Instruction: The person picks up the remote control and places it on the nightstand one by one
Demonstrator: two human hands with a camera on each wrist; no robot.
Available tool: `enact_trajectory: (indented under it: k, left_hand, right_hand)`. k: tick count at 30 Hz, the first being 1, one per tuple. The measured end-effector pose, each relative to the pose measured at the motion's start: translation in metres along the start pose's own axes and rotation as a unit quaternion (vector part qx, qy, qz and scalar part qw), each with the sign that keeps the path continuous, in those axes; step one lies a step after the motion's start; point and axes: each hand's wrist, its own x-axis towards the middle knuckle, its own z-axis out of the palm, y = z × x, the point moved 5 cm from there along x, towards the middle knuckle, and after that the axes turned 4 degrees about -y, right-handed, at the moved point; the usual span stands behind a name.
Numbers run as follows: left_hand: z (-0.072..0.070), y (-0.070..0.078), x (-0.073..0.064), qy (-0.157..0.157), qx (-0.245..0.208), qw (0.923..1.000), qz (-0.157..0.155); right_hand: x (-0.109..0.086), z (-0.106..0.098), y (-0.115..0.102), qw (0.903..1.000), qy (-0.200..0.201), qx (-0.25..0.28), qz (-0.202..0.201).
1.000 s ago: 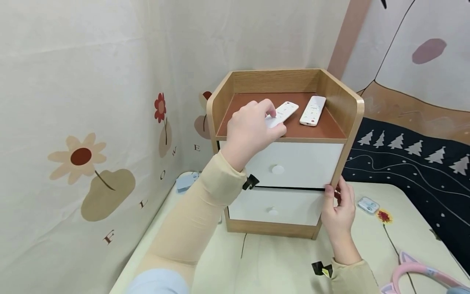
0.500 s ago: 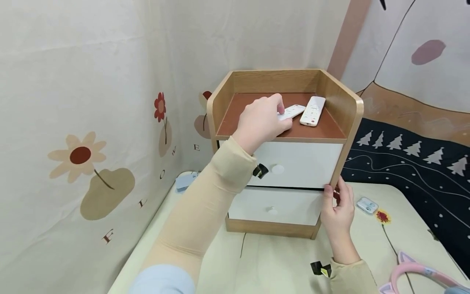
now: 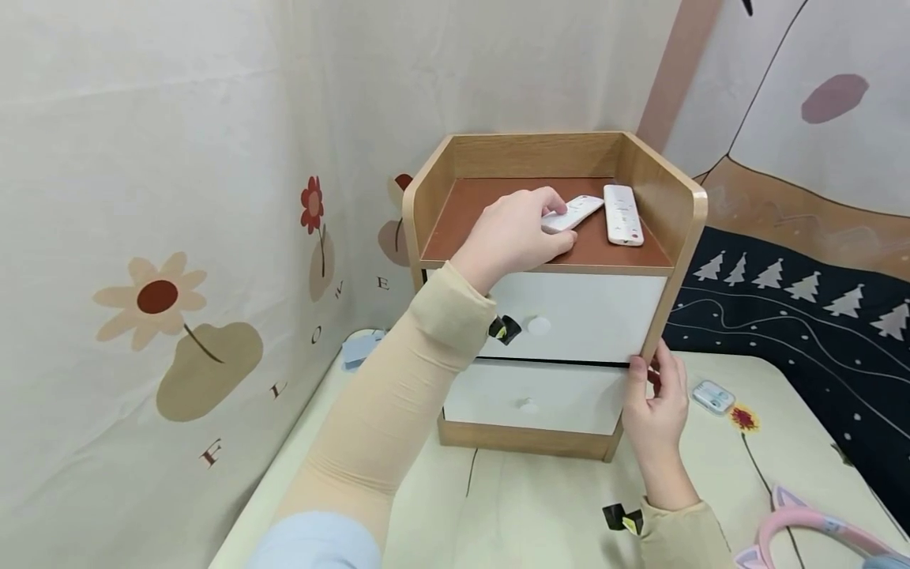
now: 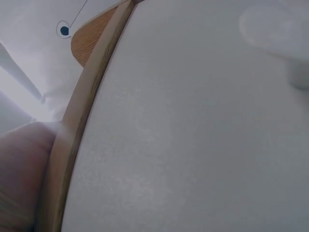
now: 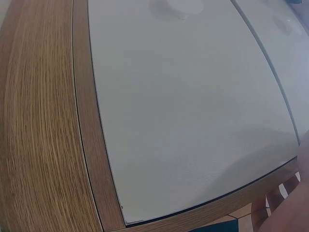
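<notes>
Left hand on a remote, right hand on the cabinet

So the left forearm slants up across the front, back of the hand facing up over the top shelf. Fingers and thumb are pinching the remote's near end, and it angles off to the right. Far end's right by the other remote, can't tell if touching. Right hand comes from below, thumb on the front edge near the drawers, fingers bent around the side.

Pale flower-printed wall cloth, cream tabletop.
</notes>
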Motion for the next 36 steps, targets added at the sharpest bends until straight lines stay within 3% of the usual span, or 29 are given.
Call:
enact_trajectory:
  k: [9, 13, 18, 36]
  left_hand:
    - [0.001, 0.002, 0.009, -0.065, -0.002, 0.9978, 0.01]
    - [0.0, 0.001, 0.013, -0.081, -0.014, 0.9966, 0.01]
    - [0.003, 0.003, 0.015, -0.101, -0.026, 0.994, 0.033]
    - [0.001, 0.001, 0.006, -0.097, -0.041, 0.9932, 0.051]
  right_hand:
    - [0.0, -0.003, 0.0, 1.0, 0.003, -0.008, 0.002]
    - [0.0, -0.004, 0.001, 1.0, 0.005, -0.007, -0.001]
    - [0.001, -0.005, 0.001, 1.0, 0.007, -0.002, -0.005]
    - [-0.001, -0.001, 0.006, 1.0, 0.005, -0.006, -0.004]
